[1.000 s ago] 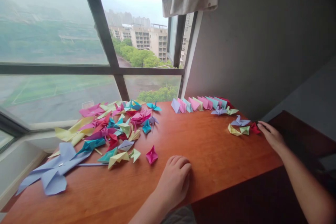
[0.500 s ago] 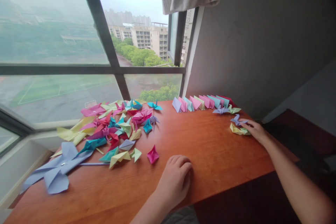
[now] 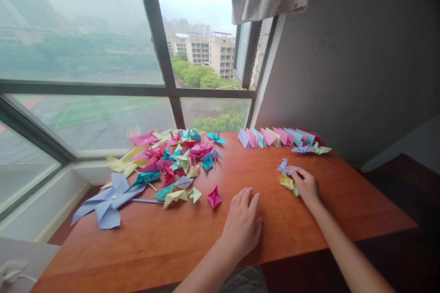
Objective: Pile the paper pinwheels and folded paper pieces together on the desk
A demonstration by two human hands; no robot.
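My right hand pinches a lavender folded-paper crane by one end, low over the table's right half. Just below the crane is a yellow folded-paper boat, with a light green paper piece beside it, partly behind my fingers. Whether my hand also touches these two is hidden. Resting on the wooden table, my left hand has its fingers stretched out and holds nothing. A magenta paper star shape lies a little left of its fingertips.
A heap of colourful folded paper covers the table's back left, with a lavender pinwheel in front. Folded paper pieces stand in a row at the back right, near another lavender crane and a green one. Windows rise behind.
My right hand has moved left and nearer with the lavender crane; the yellow boat and green piece have shifted the same way. My left hand's fingers have uncurled. The view has turned left.
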